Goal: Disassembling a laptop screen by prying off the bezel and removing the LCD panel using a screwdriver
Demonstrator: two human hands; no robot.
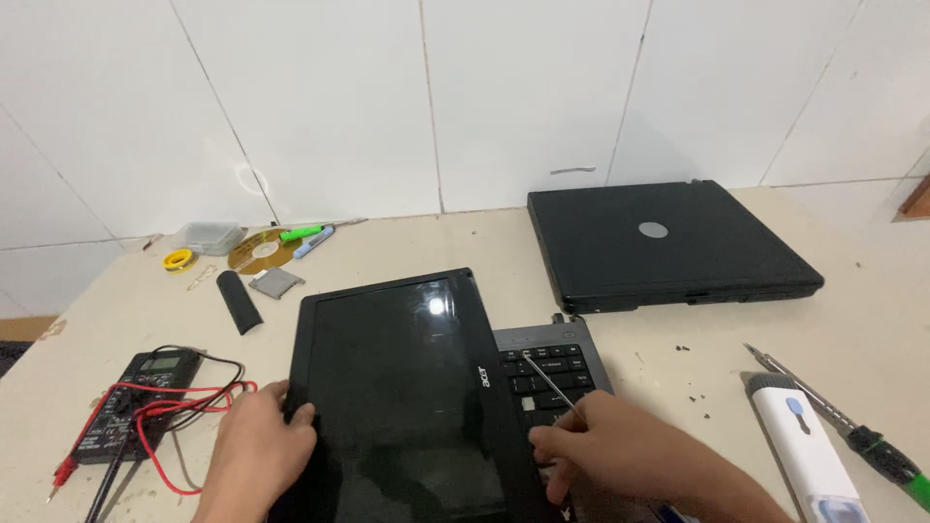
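Small black laptop (407, 387) lies on the beige worktop (678, 387), its detached-looking black screen panel (392, 378) laid skewed over the keyboard (547, 378), leaving only the right key columns exposed. Left hand (257, 450) steadies the panel's left edge, fingers curled together over the bezel, apparently to stop it sliding. Right hand (620, 455) pinches a thin metal probe (550, 385), tip at the upper keys. Black multimeter with red leads (140, 402) sits just left; closed black laptop (668, 242) behind.
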